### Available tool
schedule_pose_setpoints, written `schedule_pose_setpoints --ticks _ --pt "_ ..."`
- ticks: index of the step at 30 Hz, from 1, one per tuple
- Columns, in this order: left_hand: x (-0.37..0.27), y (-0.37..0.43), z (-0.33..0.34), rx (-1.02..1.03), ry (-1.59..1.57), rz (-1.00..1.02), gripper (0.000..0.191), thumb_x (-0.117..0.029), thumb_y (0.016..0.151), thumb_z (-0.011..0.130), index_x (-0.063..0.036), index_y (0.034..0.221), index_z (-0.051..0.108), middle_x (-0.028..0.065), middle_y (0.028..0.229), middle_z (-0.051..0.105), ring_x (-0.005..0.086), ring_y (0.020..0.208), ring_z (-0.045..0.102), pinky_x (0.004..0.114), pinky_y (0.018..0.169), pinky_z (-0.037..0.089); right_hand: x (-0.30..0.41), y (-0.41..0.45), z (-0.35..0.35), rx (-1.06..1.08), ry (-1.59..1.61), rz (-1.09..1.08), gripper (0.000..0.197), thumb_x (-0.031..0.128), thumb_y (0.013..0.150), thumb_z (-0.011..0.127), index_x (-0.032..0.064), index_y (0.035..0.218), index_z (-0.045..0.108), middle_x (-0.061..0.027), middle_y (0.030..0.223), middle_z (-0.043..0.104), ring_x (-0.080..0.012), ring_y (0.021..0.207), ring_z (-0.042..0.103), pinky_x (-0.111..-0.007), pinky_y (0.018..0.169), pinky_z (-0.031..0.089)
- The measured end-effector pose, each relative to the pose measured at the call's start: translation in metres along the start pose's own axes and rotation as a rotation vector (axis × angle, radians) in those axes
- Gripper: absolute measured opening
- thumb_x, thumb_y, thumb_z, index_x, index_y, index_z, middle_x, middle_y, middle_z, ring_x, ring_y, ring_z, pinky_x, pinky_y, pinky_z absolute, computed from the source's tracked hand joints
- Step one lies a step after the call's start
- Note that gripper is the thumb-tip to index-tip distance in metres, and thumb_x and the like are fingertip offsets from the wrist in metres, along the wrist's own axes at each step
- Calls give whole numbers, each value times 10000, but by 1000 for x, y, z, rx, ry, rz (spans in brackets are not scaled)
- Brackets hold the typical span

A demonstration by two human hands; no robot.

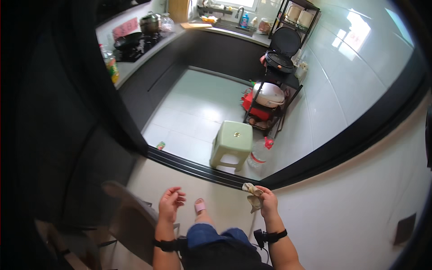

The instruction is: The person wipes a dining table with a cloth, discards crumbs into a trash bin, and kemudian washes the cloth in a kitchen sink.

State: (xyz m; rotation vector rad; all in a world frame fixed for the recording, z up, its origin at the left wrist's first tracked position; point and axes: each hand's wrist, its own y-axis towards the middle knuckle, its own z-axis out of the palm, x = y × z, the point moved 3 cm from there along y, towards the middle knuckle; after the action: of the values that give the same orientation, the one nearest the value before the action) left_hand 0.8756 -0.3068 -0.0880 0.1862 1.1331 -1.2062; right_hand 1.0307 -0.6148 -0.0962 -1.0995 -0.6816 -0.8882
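My right hand is closed on a crumpled, stained beige cloth, which hangs from the fingers near the foot of the black door frame. My left hand is held out above the floor on the other side of my legs, fingers partly curled and apart, with nothing in it. Beyond both hands, just past the sliding-door track, a pale green plastic stool stands upright. Beside it is a large clear plastic bottle with a red top. A small green and red wrapper lies on the kitchen floor.
A black rack along the right wall holds an open electric griddle and a white cooker. At the left, a counter carries a black wok and a steel pot. A chair stands beside my left arm.
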Motion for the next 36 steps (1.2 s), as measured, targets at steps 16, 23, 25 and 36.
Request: schedule_pose_setpoints --ticks 16,23,25,36 --pt "-209 277 -35 -461 -100 291 212 -139 850 455 -76 1046 506 28 822 587 99 676 534 210 589 415 162 401 165 -42 9 -153 453 -69 616 320 -58 1005 551 -159 950 588 -251 863 586 -339 780 494" --pt "-308 389 -43 -677 -58 425 215 -147 857 446 -79 1053 504 19 837 572 92 694 519 212 584 409 182 584 320 247 -104 7 382 -56 695 370 -50 1042 529 -151 986 583 -239 851 588 -338 747 503" --pt "-322 435 -35 -666 -31 419 239 -177 860 445 -94 1078 502 2 859 570 83 699 522 210 579 415 204 611 370 315 -63 80 409 -61 673 358 -55 1049 519 -154 997 574 -248 861 584 -331 752 503" --pt "-499 808 33 -545 80 473 198 -152 858 453 -84 1034 514 6 817 583 62 651 523 170 541 400 371 879 390 46 257 -272 489 -45 645 304 -59 1098 488 -176 1080 540 -290 973 542 -389 836 469"
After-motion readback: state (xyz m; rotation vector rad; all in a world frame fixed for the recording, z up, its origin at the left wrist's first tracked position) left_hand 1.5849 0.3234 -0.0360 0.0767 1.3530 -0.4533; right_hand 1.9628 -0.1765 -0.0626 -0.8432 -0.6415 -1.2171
